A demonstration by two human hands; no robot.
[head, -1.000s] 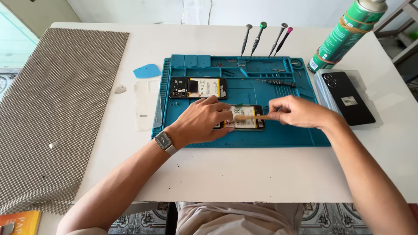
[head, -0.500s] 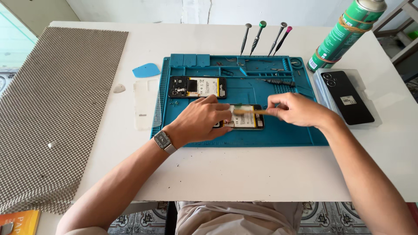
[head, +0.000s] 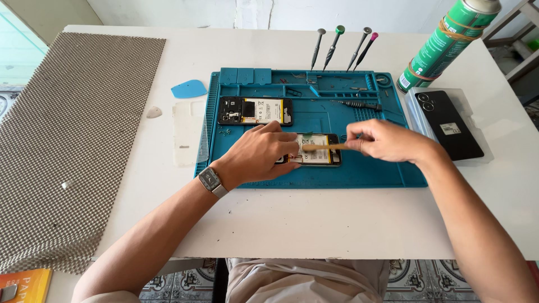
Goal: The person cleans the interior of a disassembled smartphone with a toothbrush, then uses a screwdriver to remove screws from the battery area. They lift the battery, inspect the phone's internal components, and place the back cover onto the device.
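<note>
On the blue repair mat, seen from the head camera, an opened phone lies near the front edge. Left hand rests flat over the phone's left end, fingers pressing it down. Right hand pinches a thin wooden stick, whose tip touches the phone's inside. Behind, a second opened phone lies on the mat.

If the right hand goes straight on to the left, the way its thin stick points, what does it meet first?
Probably the left hand's fingertips, which press on the opened phone just past the stick held by the right hand. The height between them is unclear.
</note>
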